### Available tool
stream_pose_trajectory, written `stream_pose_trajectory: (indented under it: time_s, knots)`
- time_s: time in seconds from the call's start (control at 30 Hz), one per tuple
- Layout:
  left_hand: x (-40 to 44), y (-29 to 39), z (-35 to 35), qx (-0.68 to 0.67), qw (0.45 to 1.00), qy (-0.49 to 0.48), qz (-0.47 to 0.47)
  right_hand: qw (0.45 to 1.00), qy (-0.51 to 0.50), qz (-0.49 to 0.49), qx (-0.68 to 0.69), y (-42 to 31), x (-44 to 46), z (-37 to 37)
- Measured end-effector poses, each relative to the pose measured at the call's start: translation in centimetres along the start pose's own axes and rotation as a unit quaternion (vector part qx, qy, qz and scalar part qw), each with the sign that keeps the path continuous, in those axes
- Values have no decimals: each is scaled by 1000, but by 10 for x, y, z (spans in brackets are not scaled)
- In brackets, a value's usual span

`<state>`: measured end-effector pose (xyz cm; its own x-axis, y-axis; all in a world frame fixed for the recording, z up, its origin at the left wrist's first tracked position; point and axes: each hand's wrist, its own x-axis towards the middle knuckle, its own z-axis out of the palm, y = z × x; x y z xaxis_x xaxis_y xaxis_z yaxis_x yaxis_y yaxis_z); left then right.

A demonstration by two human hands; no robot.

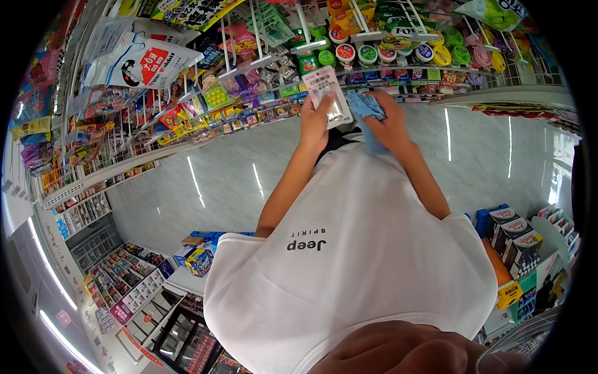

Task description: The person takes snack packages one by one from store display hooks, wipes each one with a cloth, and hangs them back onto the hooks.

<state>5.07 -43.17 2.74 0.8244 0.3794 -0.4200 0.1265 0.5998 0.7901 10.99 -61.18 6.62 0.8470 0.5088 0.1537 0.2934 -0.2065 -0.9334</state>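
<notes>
My left hand (316, 118) is closed on a flat white and pink packet (325, 90), thumb across its front. The lower part of the packet looks clear or silvery, and its contents are too small to tell. In my right hand (391, 118) a light blue cloth (369, 118) is bunched up, with a loose end hanging down toward my shirt. The packet and the cloth are side by side, close together in front of my waist. Just beyond them stand round candy tubs (345, 53) and small boxes on the shelf.
Store shelves (249, 115) full of snacks and candy curve across the front. Metal hooks with hanging bags (146, 62) stick out toward me. Grey shiny floor (218, 168) lies below. Stacked boxes (514, 234) stand at right, a display rack (128, 280) at lower left.
</notes>
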Motion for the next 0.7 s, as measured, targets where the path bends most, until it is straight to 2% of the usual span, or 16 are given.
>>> stream_pose_trajectory:
  time_s: [0.2,0.37,0.47,0.7]
  knots:
    - [23,28,7,60,994,16,92,1000,25,15,6,10,-4,-6]
    - [33,53,13,162,976,-57,135,999,23,28,5,9,-4,-12]
    - [41,57,13,177,966,-86,166,999,26,27,-2,9,-5,-13]
    - [43,65,21,134,980,-80,123,999,31,22,-16,10,-4,-15]
